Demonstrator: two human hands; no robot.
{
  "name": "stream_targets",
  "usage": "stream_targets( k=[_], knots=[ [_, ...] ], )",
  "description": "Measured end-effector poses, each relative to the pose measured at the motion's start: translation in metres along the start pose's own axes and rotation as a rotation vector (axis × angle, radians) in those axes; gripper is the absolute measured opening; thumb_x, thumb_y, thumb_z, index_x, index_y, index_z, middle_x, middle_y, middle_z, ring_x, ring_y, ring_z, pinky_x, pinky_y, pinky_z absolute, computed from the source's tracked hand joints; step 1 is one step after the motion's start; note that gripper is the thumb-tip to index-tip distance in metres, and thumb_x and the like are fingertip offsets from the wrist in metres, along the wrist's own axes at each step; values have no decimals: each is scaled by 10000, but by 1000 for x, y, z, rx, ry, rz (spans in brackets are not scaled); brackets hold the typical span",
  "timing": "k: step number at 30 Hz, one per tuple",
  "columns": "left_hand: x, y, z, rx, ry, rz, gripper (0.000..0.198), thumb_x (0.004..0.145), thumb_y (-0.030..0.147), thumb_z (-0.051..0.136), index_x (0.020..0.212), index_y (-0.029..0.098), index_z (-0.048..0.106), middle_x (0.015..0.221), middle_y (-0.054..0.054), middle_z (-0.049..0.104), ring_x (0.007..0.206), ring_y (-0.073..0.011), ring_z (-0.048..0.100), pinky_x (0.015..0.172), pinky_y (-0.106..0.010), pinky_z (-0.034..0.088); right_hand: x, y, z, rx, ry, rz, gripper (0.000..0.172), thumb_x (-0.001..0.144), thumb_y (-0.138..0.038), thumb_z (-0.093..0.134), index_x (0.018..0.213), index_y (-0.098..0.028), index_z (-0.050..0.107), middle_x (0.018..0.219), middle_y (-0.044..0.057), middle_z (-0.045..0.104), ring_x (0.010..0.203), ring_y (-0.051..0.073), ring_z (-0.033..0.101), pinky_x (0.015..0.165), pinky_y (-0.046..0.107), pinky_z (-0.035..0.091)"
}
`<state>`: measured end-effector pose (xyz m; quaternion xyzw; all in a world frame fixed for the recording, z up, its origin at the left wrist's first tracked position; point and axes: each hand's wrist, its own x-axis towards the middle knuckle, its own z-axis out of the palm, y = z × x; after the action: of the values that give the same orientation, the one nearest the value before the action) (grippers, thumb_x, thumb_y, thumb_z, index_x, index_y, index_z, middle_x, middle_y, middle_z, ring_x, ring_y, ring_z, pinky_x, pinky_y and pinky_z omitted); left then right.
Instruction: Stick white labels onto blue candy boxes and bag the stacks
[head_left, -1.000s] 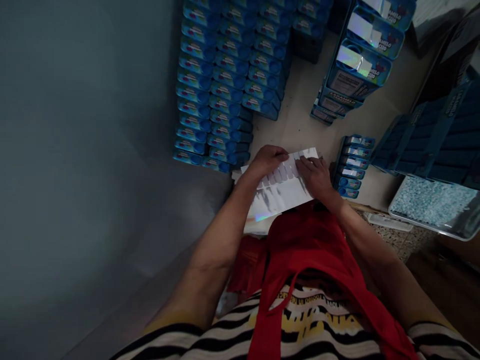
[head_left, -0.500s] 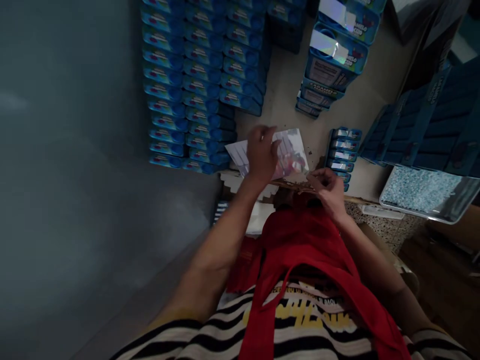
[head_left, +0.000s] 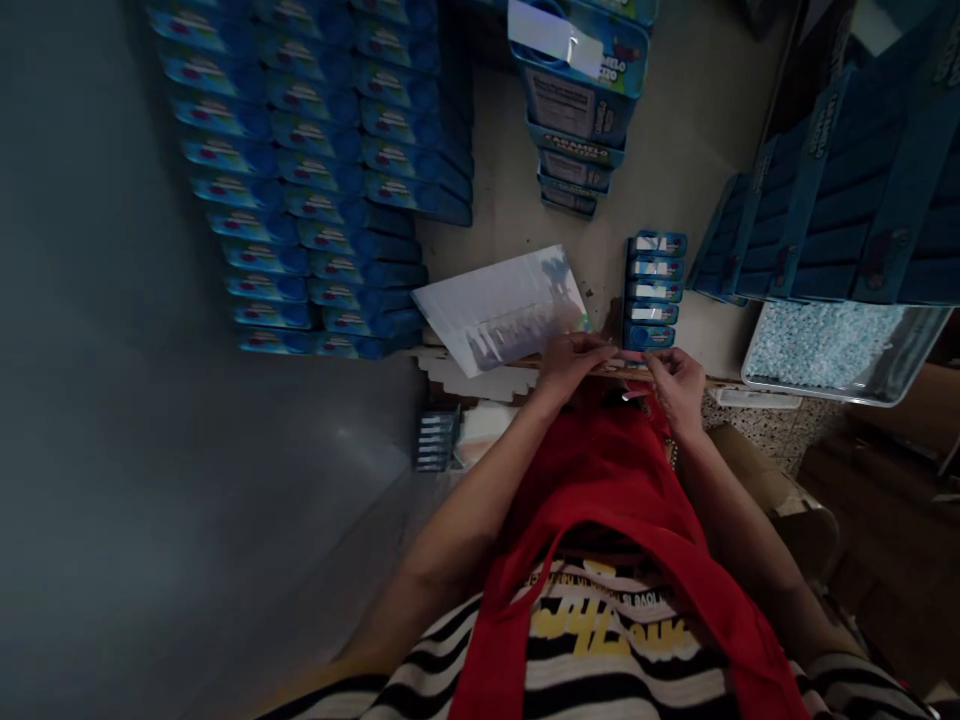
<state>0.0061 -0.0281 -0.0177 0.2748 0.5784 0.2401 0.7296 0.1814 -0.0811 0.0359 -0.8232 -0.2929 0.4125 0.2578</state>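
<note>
Pinkish strip [head_left: 631, 355], its long axis nine-to-three, is pinched between left hand [head_left: 576, 362] and right hand [head_left: 677, 385] (the one nearer small blue boxes [head_left: 654, 291] at one o'clock).

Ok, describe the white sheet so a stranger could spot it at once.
Start at the pale tabletop and find the tall blue box stacks on the left. Near the table's front edge, between those stacks and the left hand, lies the white sheet. Unlike the boxes, it is flat, slanted and partly glossy.

"CARAMELO MACIZO" reads on the stacked blue boxes [head_left: 579, 112] — and "love is", upside down, on the striped shirt [head_left: 600, 675].
</note>
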Motion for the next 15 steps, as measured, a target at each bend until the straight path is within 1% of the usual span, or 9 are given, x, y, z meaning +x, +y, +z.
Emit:
stream_targets(
  k=[2,5,8,12,14,15],
  knots=[
    [-1,3,12,45,40,54,292,713,444,844,764,160,796,611,3,677,579,-125,582,580,-240,444,9,6,-1,-67,75,-32,362,839,-550,702,853,-195,770,678,-7,670,621,164,563,628,285,405],
    [6,8,24,133,110,112,237,755,407,820,781,172,810,613,8,679,590,-130,599,574,-236,428,24,10,1,-143,119,-55,378,855,-566,679,867,-199,769,720,15,703,664,186,598,646,296,401],
    [18,7,27,170,140,106,181,762,364,804,756,183,801,605,11,672,593,-134,609,579,-234,429,36,9,5,-216,121,-43,366,860,-554,669,863,-201,764,717,22,706,660,194,597,642,304,386],
    [30,-4,28,147,149,85,161,740,337,823,724,183,779,573,22,648,551,-122,579,549,-229,405,43,11,8,-296,97,-26,324,869,-526,662,855,-213,746,742,33,722,688,208,616,657,313,377],
    [36,-10,31,76,165,57,147,714,300,840,726,176,762,577,29,648,545,-113,572,551,-224,417,49,14,6,-333,126,-7,320,832,-539,713,862,-221,709,762,33,718,715,217,618,667,314,381],
    [39,-14,34,20,172,34,146,702,279,844,754,173,758,596,31,659,552,-111,579,563,-222,435,52,16,5,-345,157,11,353,786,-555,764,875,-223,682,765,28,706,720,218,612,668,313,384]
  ],
)
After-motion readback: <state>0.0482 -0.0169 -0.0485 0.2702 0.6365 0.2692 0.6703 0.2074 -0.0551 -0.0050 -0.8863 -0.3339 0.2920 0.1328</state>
